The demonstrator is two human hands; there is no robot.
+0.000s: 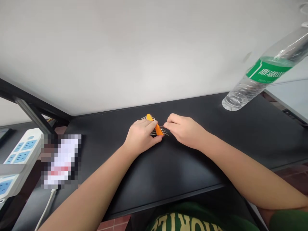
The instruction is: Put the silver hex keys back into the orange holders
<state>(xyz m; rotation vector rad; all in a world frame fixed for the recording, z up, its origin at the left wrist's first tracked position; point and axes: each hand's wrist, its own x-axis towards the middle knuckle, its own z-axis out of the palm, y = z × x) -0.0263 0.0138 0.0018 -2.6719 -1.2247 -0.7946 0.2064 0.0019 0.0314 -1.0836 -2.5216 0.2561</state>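
An orange holder (158, 130) carries a row of thin metal hex keys (165, 131), with their bent ends pointing to the right and their straight ends to the left. My left hand (142, 133) is closed around it, thumb at the near end and fingers over the top. Just right of the holder, my right hand (182, 128) pinches the end of one hex key between thumb and forefinger. Its fingers hide most of that key's tip. Both hands are low over the black table (154, 173).
A large water bottle (258, 75) with a green label stands at the back right near the white wall (144, 57). On the left lie a blurred-out phone (61, 160) with a white cable (47, 207) and a white power strip (25, 154) with blue sockets.
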